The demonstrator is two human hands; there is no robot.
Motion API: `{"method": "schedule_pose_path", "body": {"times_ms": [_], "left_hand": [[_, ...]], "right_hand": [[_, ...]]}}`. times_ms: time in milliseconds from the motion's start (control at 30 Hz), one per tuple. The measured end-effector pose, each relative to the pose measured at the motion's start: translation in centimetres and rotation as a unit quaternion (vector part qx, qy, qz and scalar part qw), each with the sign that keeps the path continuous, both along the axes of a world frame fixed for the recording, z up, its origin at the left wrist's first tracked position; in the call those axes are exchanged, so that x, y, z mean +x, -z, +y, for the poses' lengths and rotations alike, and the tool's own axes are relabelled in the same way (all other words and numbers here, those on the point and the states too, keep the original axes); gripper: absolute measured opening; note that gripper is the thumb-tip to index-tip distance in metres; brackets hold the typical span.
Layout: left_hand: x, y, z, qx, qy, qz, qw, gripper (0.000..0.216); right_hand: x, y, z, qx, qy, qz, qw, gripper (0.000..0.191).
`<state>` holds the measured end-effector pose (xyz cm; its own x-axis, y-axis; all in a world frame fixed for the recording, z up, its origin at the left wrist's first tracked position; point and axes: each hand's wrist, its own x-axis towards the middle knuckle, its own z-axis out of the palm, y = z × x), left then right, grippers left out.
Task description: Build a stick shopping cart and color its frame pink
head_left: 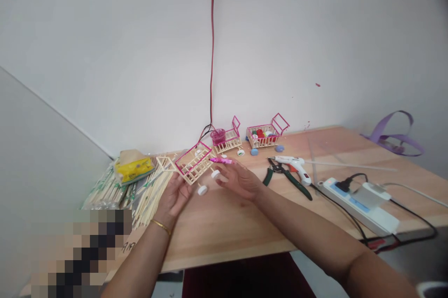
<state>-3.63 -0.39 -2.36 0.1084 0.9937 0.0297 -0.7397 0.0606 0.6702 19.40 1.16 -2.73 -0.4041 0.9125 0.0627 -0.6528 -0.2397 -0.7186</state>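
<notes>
A miniature shopping cart (195,166) made of thin wooden sticks is tilted above the table, its upper rim coloured pink and its handle plain wood. White bottle caps serve as its wheels. My left hand (176,195) is closed on the cart from below, partly hidden behind it. In my right hand (241,180) is a pink marker (221,161), its tip at the cart's right corner. Behind them stand a second cart (229,141) beside a cup of pink paint (218,136), and a third cart (264,137) filled with coloured caps.
Bundled wooden sticks (108,188) and a yellow packet (135,167) lie at left. On the right are green-handled pliers (289,179), a white glue gun (294,166) and a power strip (360,207) with cords. A purple strap (395,141) sits beyond the table's right edge.
</notes>
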Motion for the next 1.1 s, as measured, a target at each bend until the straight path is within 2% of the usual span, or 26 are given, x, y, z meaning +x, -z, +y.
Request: {"method": "schedule_pose_path", "body": {"times_ms": [133, 267, 467, 600, 833, 967, 1100], "left_hand": [[0.6, 0.2, -0.2, 0.004, 0.018, 0.017, 1.0, 0.038], [0.9, 0.3, -0.4, 0.013, 0.014, 0.063, 0.998, 0.046], [1.8, 0.3, -0.7, 0.029, 0.025, 0.095, 0.995, 0.07], [2.5, 0.5, -0.9, 0.025, 0.004, 0.125, 0.992, 0.08], [2.9, 0.5, -0.9, 0.022, -0.037, 0.14, 0.989, 0.078], [3.1, -0.2, -1.2, 0.035, -0.043, 0.14, 0.989, 0.075], [3.2, -1.5, -1.7, 0.005, -0.065, 0.179, 0.982, 0.075]], "right_hand": [[0.1, -0.1, 0.0, -0.006, -0.059, 0.063, 0.996, 0.024], [0.4, -0.1, 0.3, 0.001, -0.063, 0.067, 0.996, 0.029], [0.7, 0.1, 0.6, -0.006, -0.046, 0.06, 0.997, 0.032], [0.8, 0.2, 0.8, -0.006, -0.057, 0.075, 0.996, 0.035], [0.8, 0.4, 1.0, -0.006, -0.059, 0.079, 0.995, 0.035], [1.0, 0.2, 0.9, -0.005, -0.063, 0.076, 0.995, 0.032], [1.1, -0.1, 0.8, 0.0, -0.059, 0.073, 0.996, 0.033]]}}
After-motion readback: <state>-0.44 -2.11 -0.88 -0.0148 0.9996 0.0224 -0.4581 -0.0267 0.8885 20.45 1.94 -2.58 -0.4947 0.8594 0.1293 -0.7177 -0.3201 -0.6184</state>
